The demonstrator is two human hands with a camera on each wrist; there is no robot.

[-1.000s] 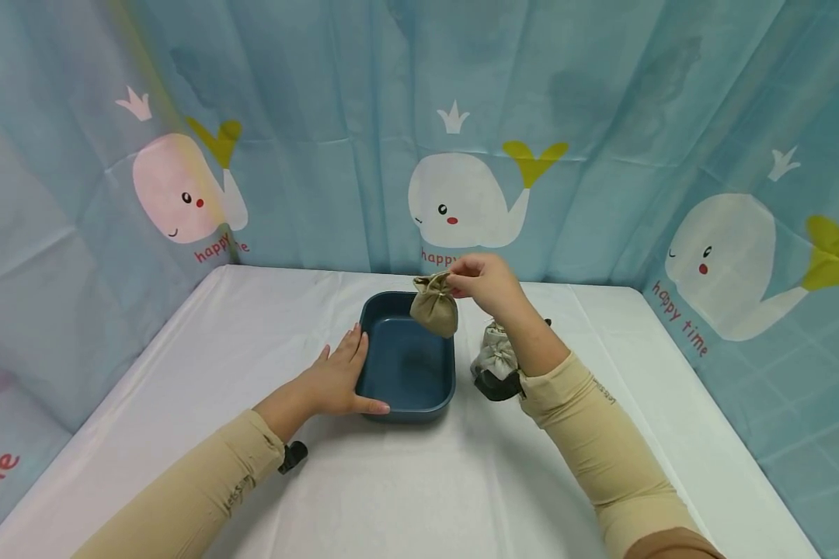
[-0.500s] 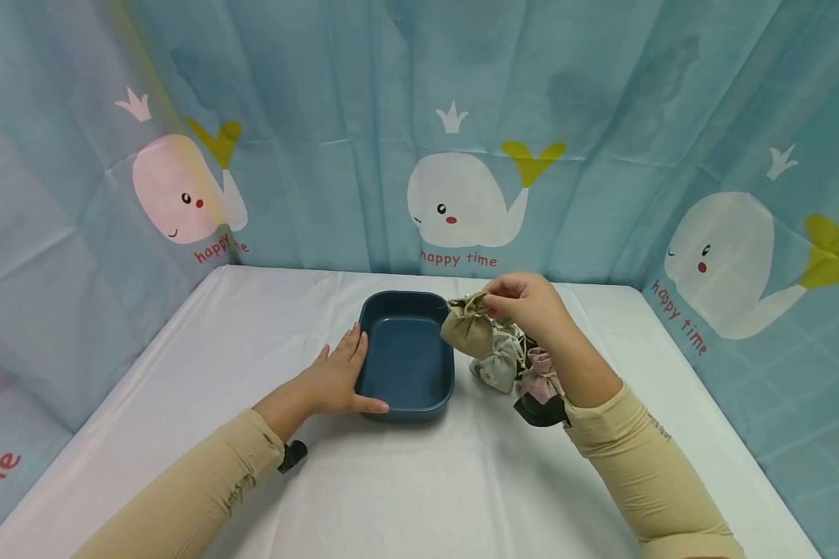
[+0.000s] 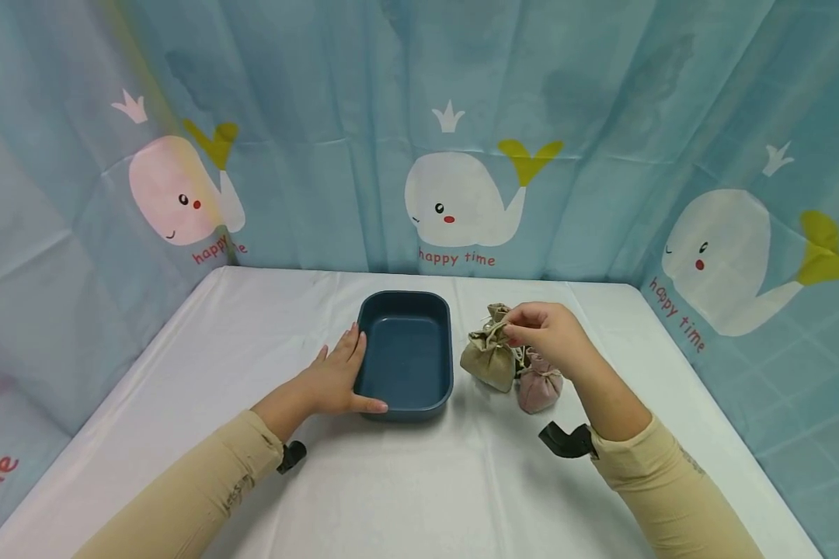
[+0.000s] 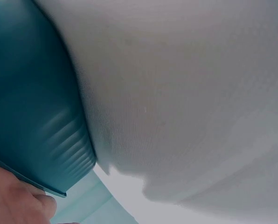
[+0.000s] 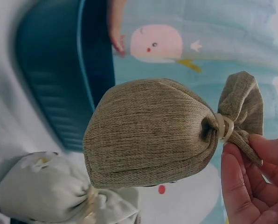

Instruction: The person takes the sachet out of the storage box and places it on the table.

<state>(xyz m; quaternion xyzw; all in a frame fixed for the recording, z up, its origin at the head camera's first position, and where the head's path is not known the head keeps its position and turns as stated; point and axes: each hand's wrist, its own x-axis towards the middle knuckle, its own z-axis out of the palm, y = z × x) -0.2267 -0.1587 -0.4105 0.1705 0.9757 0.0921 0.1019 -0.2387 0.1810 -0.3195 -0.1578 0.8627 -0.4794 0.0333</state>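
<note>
My right hand [image 3: 552, 335] pinches the gathered top of an olive-tan drawstring pouch [image 3: 489, 361]. In the right wrist view, thumb and fingertips hold the cloth neck, and the tan pouch [image 5: 148, 133] hangs clear of the pale pouch [image 5: 38, 189] with a flower. Beside it in the head view sits a pink pouch [image 3: 540, 386], and the top of another tan pouch [image 3: 498, 311] shows behind. My left hand [image 3: 332, 378] rests on the left side of a blue rectangular bin [image 3: 405, 411], fingers extended along the rim and thumb toward the front corner. The bin's inside looks bare.
A white cloth [image 3: 405, 497] covers the table. A blue curtain [image 3: 301, 186] with whale prints stands behind and at both sides. Black wrist straps or mounts [image 3: 566, 440] show at the sleeves.
My right hand has carried the tan pouch from over the bin's right rim rightward and lower, to the other pouches. My left hand and the bin have stayed in place.
</note>
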